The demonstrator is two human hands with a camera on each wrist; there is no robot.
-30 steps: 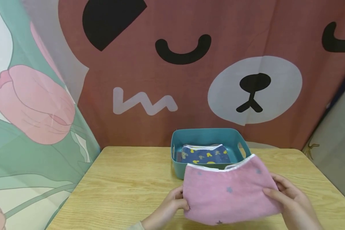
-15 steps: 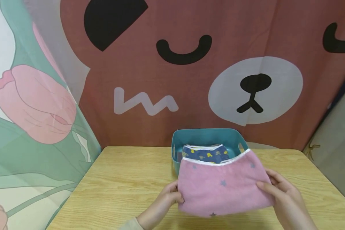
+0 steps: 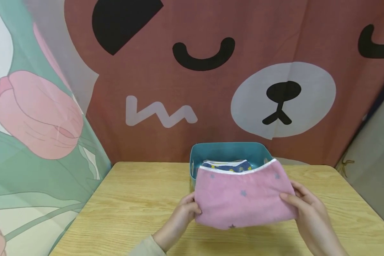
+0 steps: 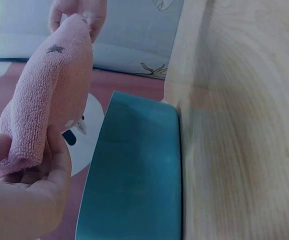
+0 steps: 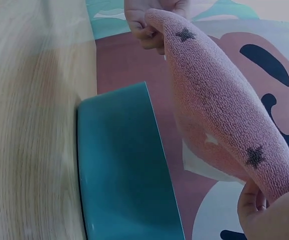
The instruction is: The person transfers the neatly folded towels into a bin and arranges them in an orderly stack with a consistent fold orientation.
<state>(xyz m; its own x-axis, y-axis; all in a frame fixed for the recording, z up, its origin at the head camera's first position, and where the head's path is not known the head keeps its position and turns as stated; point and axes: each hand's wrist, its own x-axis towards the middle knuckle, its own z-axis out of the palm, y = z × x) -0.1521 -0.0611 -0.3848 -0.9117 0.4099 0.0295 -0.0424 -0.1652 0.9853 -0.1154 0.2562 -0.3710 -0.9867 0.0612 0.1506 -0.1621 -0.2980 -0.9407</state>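
Observation:
A folded pink towel (image 3: 243, 199) with grey stars and a white edge is held up in front of the teal basket (image 3: 230, 147). My left hand (image 3: 181, 217) pinches its left side, thumb in front and fingers behind. On the right side my right hand (image 3: 310, 209) grips it the same way. Both wrist views show the towel (image 4: 39, 95) raised above the table, its folded edge (image 5: 219, 90) between the two hands. Inside the basket lies a folded blue cloth (image 3: 225, 166) with yellow prints, its lower part hidden behind the towel.
The basket stands at the back of a wooden table (image 3: 140, 199), close to a hanging curtain (image 3: 160, 81) with a bear print. A flower-print curtain (image 3: 38, 117) hangs along the left, and a pale cloth (image 3: 374, 170) hangs on the right.
Both hands have carried the pink towel forward and slightly left, toward the basket. It now covers the basket's front and more of the blue cloth in the head view.

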